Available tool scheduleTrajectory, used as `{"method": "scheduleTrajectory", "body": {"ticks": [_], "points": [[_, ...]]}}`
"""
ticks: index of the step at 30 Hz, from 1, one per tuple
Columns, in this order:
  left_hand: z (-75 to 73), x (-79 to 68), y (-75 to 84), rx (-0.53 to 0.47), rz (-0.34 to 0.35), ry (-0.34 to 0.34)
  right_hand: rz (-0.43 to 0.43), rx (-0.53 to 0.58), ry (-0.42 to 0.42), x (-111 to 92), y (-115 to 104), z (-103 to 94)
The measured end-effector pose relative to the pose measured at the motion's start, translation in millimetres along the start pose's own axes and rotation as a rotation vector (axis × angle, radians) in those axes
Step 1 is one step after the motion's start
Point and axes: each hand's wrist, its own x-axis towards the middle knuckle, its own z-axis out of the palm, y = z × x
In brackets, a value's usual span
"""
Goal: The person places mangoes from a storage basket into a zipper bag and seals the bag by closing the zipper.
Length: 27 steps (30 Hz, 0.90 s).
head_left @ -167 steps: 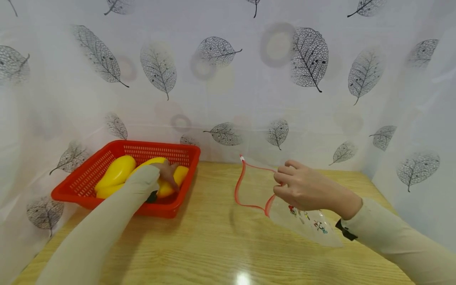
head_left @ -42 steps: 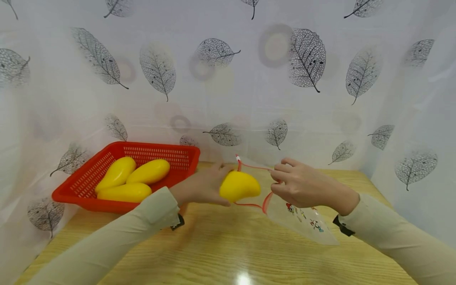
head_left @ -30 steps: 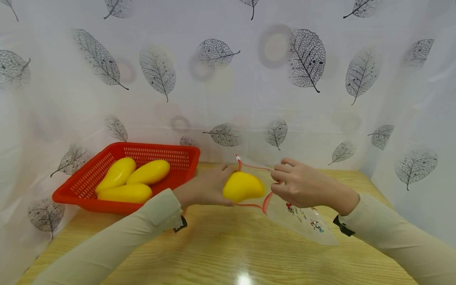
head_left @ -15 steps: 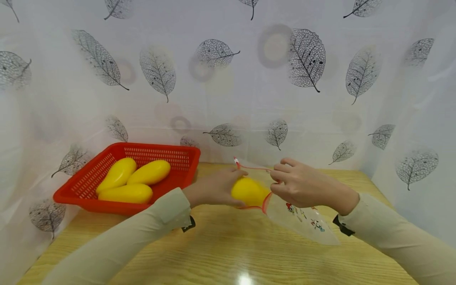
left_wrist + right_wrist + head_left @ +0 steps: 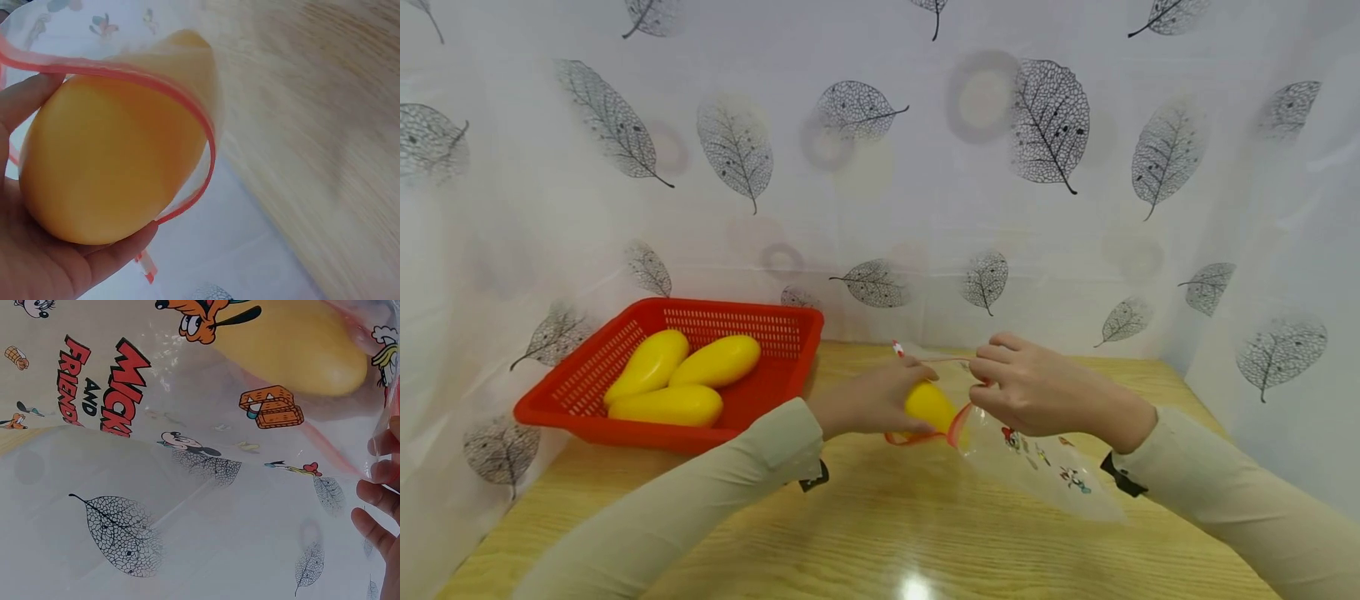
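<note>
My left hand (image 5: 872, 398) grips a smooth yellow mango (image 5: 931, 407) at the mouth of a clear zip bag (image 5: 1037, 483). In the left wrist view, the mango's pointed end (image 5: 184, 53) lies inside the bag past its red rim (image 5: 125, 70), while the rounded end stays in my palm. My right hand (image 5: 1045, 387) pinches the upper edge of the opening, its fingertips partly hidden in the head view. Through the printed plastic, the right wrist view shows the mango (image 5: 312, 353) within. The bag's zip slider (image 5: 898, 348) sticks up behind my left hand.
A red slotted basket (image 5: 625, 432) stands on the left of the wooden table (image 5: 865, 533), with three yellow mangoes (image 5: 718, 361) in it. Behind the table hangs a white curtain (image 5: 895, 208) printed with dark leaves.
My left hand took a mango out of the basket, carried it right to the bag and has pushed it part way through the mouth. My right hand has stayed at the bag's edge.
</note>
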Motion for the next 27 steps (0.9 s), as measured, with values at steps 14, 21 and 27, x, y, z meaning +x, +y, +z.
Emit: {"method": "scheduleTrajectory", "body": {"ticks": [14, 21, 27], "points": [[2.3, -2.1, -5.9, 0.081, 0.013, 0.035, 0.005, -0.002, 0.007, -5, 1, 2.0], [5.6, -6.2, -11.6, 0.097, 0.103, 0.178, 0.016, 0.001, 0.008, -4, 2, -1.8], [8.2, -10.2, -20.9, 0.118, 0.142, 0.307, 0.018, -0.002, 0.004, -5, 2, -3.1]]}}
